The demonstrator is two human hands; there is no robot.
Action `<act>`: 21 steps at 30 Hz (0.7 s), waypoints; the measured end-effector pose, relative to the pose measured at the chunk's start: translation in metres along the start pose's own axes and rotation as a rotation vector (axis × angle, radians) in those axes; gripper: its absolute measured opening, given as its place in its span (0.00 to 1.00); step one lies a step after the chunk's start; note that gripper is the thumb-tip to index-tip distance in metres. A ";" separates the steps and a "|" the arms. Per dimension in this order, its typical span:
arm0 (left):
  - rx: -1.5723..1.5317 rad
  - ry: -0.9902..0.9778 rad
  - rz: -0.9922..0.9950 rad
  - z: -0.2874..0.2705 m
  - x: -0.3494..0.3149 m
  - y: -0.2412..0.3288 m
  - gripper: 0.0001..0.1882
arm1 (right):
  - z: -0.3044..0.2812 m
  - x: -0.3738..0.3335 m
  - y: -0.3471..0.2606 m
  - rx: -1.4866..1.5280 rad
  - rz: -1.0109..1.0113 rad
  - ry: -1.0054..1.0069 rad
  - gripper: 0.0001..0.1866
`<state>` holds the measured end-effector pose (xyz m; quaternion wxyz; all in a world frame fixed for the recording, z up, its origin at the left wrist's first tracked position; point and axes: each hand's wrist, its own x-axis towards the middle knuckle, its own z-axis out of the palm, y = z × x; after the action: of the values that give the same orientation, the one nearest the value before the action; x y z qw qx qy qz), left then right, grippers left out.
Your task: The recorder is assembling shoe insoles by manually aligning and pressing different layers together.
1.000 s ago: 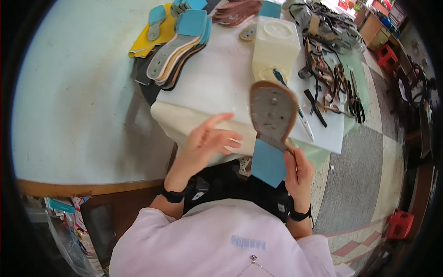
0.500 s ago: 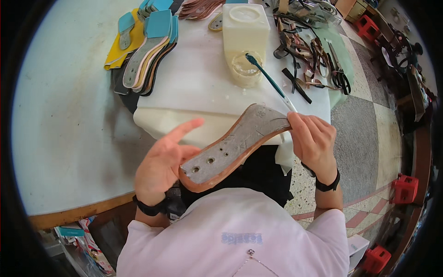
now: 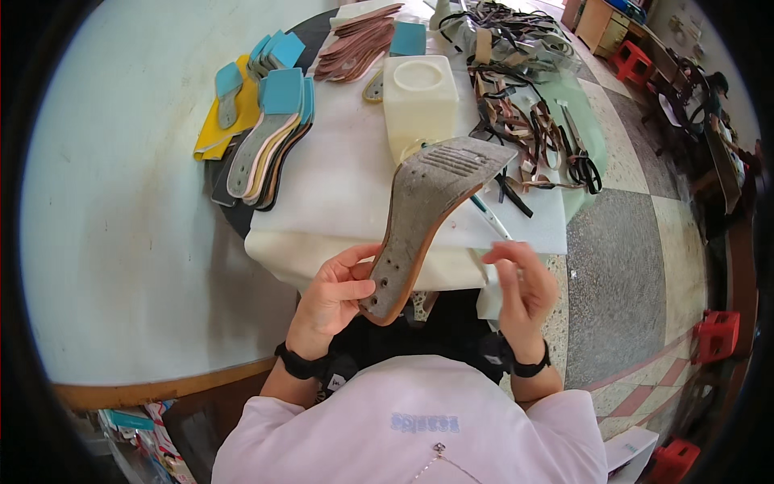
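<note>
My left hand [image 3: 326, 294] grips the narrow heel end of a grey shoe insole [image 3: 407, 218] with a brown edge, thumb on top. The insole is raised and tilted, its wide ribbed end pointing away to the right. Small holes show near the heel. To its right, my right hand [image 3: 524, 294] is off the insole, empty, with thumb and fingers apart. Just beyond those fingers lies the handle of a brush [image 3: 488, 216], white and teal. The brush's head is hidden behind the insole, as is most of the glue cup in front of a whitish plastic container [image 3: 419, 101].
Stacked insoles with blue toe pieces [image 3: 278, 129] stand at the left beside a yellow sheet [image 3: 211, 133]. Brown insoles [image 3: 355, 44] are piled at the back. Dark strap scraps [image 3: 524, 113] and scissors [image 3: 579, 153] lie at the right. Red stools [image 3: 715, 336] stand on the floor.
The insole has swung more upright, its wide end now farther away. My left hand has closed on the heel; my right hand has let go of the wide end and drawn back toward me.
</note>
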<state>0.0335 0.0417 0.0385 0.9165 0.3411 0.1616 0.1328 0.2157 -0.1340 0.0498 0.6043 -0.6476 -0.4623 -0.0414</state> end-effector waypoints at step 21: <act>0.498 0.065 0.195 -0.006 0.012 -0.029 0.28 | 0.032 0.017 0.015 0.933 0.574 0.113 0.13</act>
<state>0.0459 0.0282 0.0129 0.7815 0.5657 0.1850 0.1873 0.2187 -0.0956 0.0405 0.8381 -0.4079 -0.2033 0.2998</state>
